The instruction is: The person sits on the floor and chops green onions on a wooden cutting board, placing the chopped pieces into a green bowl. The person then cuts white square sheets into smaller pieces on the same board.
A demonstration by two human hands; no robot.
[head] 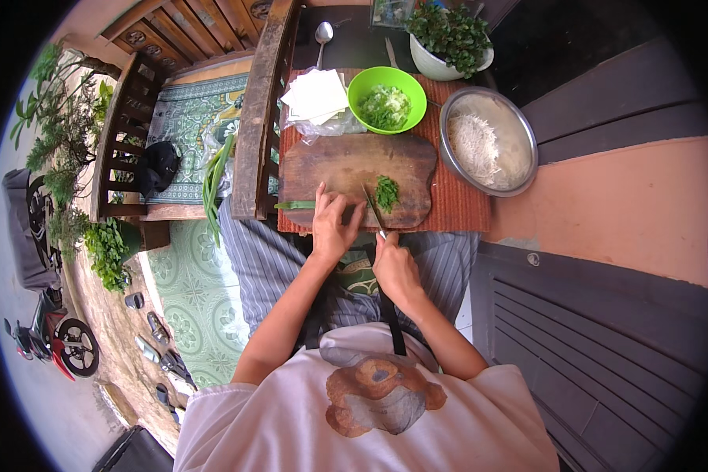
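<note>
On a wooden cutting board (330, 159) lies a green onion stalk (295, 205), partly covered by my left hand (334, 227), whose fingers press down on it. My right hand (396, 266) grips the pale handle of a kitchen knife (373, 207); the blade points up and left over the board. Beside the blade, to its right, is a small heap of chopped green onion (387, 193). Behind the board, a lime-green bowl (416, 101) holds more chopped green and white pieces.
Right of the board stands a metal bowl (528, 147) with white shredded food. Stacked white square sheets (317, 94) lie back left, a spoon (324, 35) beyond them. A potted plant (442, 62) stands back right. Whole green onions (213, 183) hang over the wooden bench seat at left.
</note>
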